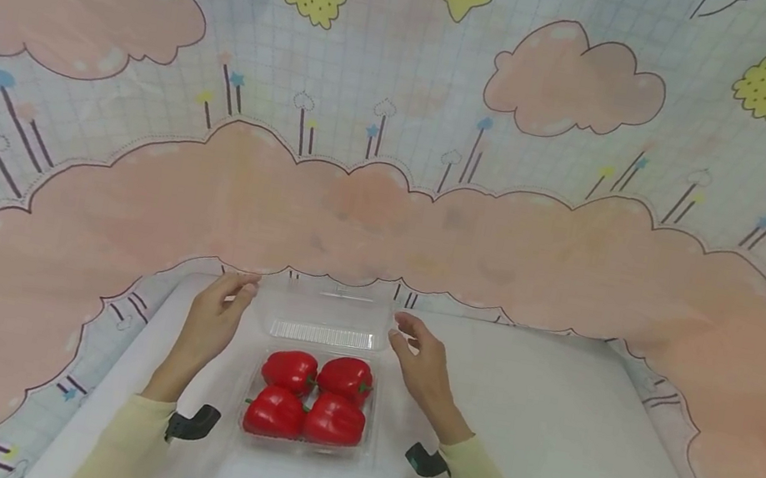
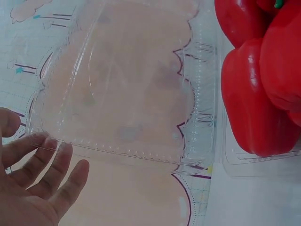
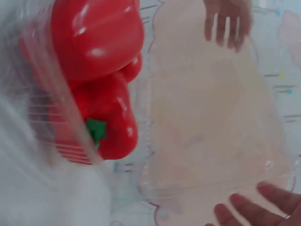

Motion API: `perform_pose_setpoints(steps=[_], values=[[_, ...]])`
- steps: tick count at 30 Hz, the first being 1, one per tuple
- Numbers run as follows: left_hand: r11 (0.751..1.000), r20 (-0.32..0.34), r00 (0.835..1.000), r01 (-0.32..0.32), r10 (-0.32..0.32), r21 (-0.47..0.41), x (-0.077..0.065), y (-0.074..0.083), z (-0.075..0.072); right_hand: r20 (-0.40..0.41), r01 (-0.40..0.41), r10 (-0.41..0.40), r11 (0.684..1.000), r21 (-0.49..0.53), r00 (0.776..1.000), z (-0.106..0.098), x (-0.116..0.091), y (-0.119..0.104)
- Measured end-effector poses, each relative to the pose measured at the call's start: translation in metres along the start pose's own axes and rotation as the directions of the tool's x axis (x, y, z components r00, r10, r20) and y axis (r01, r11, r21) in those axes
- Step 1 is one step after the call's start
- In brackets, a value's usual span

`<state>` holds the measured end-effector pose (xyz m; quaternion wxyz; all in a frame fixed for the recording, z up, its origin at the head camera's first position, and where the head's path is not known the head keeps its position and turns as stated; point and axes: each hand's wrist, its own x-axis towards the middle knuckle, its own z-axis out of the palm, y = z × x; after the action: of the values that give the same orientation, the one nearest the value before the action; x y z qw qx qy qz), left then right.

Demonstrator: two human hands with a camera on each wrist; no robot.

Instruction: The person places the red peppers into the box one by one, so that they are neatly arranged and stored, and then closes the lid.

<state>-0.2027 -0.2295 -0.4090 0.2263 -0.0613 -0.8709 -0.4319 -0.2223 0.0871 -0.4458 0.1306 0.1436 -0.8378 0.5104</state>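
A clear plastic clamshell box (image 1: 371,419) sits on the white table with several red bell peppers (image 1: 335,420) in its base. Its hinged lid (image 1: 327,311) stands raised at the back. At the lid's left edge is my left hand (image 1: 216,317), its fingertips (image 2: 66,149) at the lid's rim and spread apart. My right hand (image 1: 424,368) is beside the lid's right edge, fingers loosely bent. In the right wrist view, its spread fingertips (image 3: 237,197) lie close to the lid's rim. Neither hand grips a pepper.
The white tabletop (image 1: 533,433) extends widely to the right of the box. Behind the table hangs a patterned cloth (image 1: 386,223) with pink clouds, which also shows along both table sides. Dark bands (image 1: 194,423) are worn on both wrists.
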Motion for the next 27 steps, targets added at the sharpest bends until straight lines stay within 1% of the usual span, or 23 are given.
perform_pose_setpoints(steps=[3, 5, 13, 20, 24, 27], values=[[1.000, -0.003, 1.000, -0.011, 0.011, 0.015, -0.004, 0.000, -0.001, 0.007, -0.038, 0.038, 0.998, -0.043, 0.999, -0.003, -0.004, -0.005], [1.000, -0.007, 1.000, -0.019, 0.020, 0.025, -0.006, 0.000, -0.001, 0.005, -0.049, 0.049, 0.997, -0.059, 0.999, -0.005, -0.006, -0.007], [0.998, -0.014, 0.999, -0.049, 0.050, 0.041, -0.018, 0.001, -0.003, 0.005, -0.061, 0.061, 0.996, -0.064, 0.998, -0.011, -0.011, -0.015], [0.996, -0.039, 0.998, -0.048, 0.051, 0.076, -0.028, 0.000, -0.005, 0.020, -0.065, 0.066, 0.995, -0.074, 0.998, -0.012, -0.017, -0.017], [0.994, -0.032, 0.998, -0.052, 0.056, 0.093, -0.033, 0.000, -0.006, 0.026, -0.052, 0.054, 0.995, -0.091, 0.998, -0.012, -0.021, -0.015], [0.995, -0.014, 0.999, -0.036, 0.037, 0.098, -0.037, 0.000, -0.007, 0.036, -0.054, 0.057, 0.995, -0.089, 0.998, -0.012, -0.022, -0.015]])
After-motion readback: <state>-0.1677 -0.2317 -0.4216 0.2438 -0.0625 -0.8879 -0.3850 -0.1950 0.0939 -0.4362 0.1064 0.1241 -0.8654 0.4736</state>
